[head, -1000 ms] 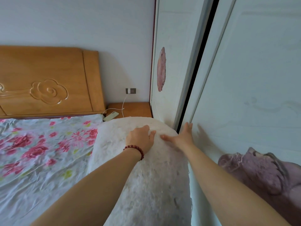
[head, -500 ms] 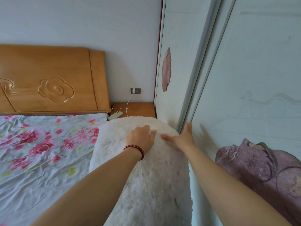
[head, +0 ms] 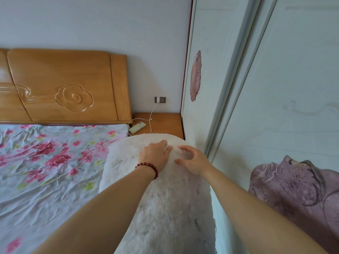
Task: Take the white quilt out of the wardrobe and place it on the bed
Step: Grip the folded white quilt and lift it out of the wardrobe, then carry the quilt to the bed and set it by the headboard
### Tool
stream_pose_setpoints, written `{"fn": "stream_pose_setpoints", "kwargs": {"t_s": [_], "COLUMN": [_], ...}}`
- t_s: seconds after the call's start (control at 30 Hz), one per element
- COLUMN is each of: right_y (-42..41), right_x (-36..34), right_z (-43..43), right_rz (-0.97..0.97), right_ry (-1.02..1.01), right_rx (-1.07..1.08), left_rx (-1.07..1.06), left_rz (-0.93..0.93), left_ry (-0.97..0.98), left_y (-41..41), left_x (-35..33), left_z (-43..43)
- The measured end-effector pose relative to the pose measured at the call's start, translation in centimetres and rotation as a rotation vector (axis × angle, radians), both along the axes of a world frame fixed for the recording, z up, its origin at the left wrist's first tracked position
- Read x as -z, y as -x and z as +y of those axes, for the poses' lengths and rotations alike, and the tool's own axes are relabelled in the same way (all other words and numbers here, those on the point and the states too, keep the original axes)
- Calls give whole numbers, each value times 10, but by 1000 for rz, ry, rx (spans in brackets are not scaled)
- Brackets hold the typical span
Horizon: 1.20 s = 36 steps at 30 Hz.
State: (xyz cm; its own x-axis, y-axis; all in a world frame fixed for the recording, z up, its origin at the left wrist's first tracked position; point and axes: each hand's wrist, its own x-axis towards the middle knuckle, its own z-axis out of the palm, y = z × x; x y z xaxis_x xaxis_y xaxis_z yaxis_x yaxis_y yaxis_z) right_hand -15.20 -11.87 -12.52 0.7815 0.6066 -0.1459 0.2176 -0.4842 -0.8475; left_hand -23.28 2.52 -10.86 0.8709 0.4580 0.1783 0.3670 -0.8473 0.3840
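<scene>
The white quilt [head: 165, 208] is a thick fluffy roll standing up in front of me, between the bed [head: 45, 171] and the wardrobe [head: 286, 88]. Its left side overlaps the edge of the floral sheet. My left hand [head: 156, 156], with a red bead bracelet on the wrist, grips the top of the roll with its fingers dug in. Beside it, my right hand [head: 194, 162] lies arched on the quilt's top, its fingers and thumb pinching the fluff. The wardrobe's sliding doors look closed, so its inside is hidden.
A wooden headboard [head: 64, 85] stands at the back left. Between bed and wardrobe is a wooden nightstand [head: 165, 123] carrying a phone [head: 137, 127], whose white cable runs to a wall socket [head: 160, 99]. The wardrobe doors rise close on my right.
My right hand has left the wardrobe door and come onto the quilt's top beside my left hand. The view has swung slightly right.
</scene>
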Motion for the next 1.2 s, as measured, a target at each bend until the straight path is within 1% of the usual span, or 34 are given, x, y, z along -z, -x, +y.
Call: {"fn": "stream_pose_setpoints", "kwargs": {"t_s": [0.1,0.2,0.3,0.43,0.53,0.67,0.8,0.87,0.93,1.03,1.13,1.2], "right_y": [6,8,8,8,13,16,16,14,12,7,-4,-15], "right_x": [4,8,10,16,22,29,26,27,30,33,27,23], "right_z": [11,23,34,49,62,89,122,141,162,197,228,245], "right_rz": [-2,-81,-138,-250,-249,-262,-220,-172,-130,-112,-80,-64], "right_ry": [61,188,253,238,215,268,197,131,87,48,15,-1], "right_rx": [-39,-91,-136,-212,-249,-333,-383,-397,-395,-380,-393,-374], "left_rx": [-17,-44,-72,-128,-170,-205,-242,-201,-154,-186,-236,-230], "left_rz": [-7,-5,-8,-12,-5,46,104,136,127,95,62,93], "left_ry": [11,24,53,89,121,162,248,279,302,334,328,266], "left_y": [8,15,18,24,32,47,57,62,69,79,75,65], "left_x": [2,4,7,13,16,18,18,24,34,48,56,57], "left_z": [8,15,21,31,42,66,97,117,138,172,207,231]}}
